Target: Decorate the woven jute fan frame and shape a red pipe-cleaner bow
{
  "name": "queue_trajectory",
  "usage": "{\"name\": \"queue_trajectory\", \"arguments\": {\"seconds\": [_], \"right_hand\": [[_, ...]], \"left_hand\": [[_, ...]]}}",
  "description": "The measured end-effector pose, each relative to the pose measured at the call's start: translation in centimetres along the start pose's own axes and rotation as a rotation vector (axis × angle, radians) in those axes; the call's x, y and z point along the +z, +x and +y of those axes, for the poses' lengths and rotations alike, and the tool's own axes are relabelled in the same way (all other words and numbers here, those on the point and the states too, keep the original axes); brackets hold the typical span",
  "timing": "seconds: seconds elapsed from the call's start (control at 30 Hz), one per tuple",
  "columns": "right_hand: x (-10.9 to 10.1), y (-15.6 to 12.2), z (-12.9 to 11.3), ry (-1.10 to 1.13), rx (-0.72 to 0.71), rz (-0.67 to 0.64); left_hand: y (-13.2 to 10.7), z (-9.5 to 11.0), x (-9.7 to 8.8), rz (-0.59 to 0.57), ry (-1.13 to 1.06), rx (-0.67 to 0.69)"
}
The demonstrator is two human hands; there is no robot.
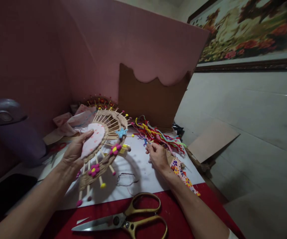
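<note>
My left hand [74,149] grips a half-round craft piece [96,134] by its dotted fabric centre, thumb on top. The piece has sticks fanned outward, woven bands of twine, pink and blue flowers and coloured tips. My right hand [158,156] has its fingers pinched together beside a loose heap of colourful yarn strands [155,133]. A small bluish bit shows by its fingertips, but what the fingers hold, if anything, is too small to make out. A flower-printed strip [183,174] lies beside the right wrist.
Large scissors [123,219] with gold handles lie on the red cloth [183,212] in front. White paper [143,182] covers the table behind them. A purple bottle [19,139] stands at left, a dark phone-like slab [11,189] nearer. Brown cardboard [148,99] leans at the back.
</note>
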State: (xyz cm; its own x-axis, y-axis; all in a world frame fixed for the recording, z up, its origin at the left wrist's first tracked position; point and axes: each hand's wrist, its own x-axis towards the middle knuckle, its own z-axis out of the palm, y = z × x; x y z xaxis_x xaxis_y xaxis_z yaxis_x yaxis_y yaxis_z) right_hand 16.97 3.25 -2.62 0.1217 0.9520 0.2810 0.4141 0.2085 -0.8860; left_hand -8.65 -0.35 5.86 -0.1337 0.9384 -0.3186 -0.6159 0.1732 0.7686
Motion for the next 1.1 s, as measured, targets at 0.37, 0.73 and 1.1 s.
{"name": "queue_trajectory", "arguments": {"seconds": [0.37,0.73,1.1], "right_hand": [[0.1,-1.2,-2.2,0.682,0.038,-0.313],[-1.9,-1.5,-4.6,0.711,0.046,-0.327],[-2.1,-1.2,-4.4,0.585,0.023,-0.220]], "left_hand": [[0.6,-4.6,-0.1,-0.202,-0.054,0.036],[0.3,-6.0,0.1,-0.192,0.084,0.110],[-0.1,-6.2,0.3,-0.211,0.112,0.154]]}}
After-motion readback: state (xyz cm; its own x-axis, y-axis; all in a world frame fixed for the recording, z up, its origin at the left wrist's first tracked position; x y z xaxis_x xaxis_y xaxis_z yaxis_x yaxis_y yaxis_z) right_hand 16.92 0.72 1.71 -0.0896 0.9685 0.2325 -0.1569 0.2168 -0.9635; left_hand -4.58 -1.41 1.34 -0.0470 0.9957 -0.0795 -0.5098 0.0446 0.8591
